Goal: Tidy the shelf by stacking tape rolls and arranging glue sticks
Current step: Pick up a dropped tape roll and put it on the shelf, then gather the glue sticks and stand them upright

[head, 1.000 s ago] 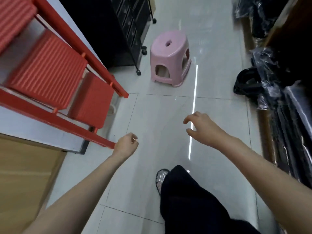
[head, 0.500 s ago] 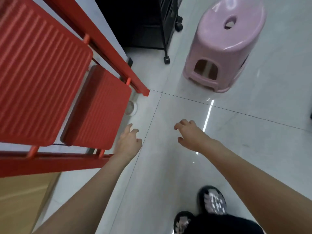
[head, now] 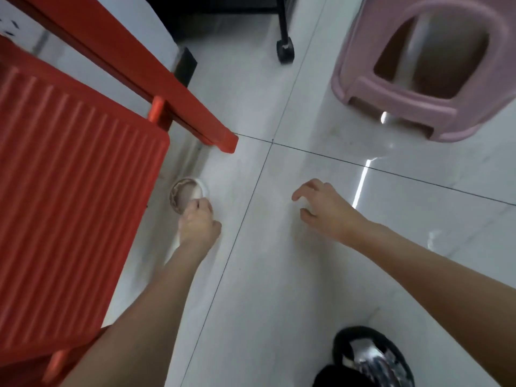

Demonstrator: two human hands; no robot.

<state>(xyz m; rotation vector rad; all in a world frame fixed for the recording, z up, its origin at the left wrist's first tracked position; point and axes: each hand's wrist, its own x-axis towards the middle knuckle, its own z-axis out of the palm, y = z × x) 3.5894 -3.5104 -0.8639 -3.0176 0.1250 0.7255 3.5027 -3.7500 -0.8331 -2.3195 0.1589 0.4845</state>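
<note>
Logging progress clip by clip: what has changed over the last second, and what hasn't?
The person has bent down toward the floor. The left hand has reached to the tape roll lying beside the red step ladder and its fingertips now touch the rim; a firm hold isn't visible. The right hand stays empty, fingers loosely spread above the tiles. Roll, ladder and pink stool haven't moved.

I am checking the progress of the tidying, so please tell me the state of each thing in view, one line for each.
Clear round tape roll: lying flat on the floor beside the red step.
Left hand: fingers reaching onto the roll's near edge; grip unclear.
Right hand: loosely curled over the floor, holding nothing.
Red ribbed plastic ladder step: folded out above the floor.
Pink plastic stool: upright on the floor.
</note>
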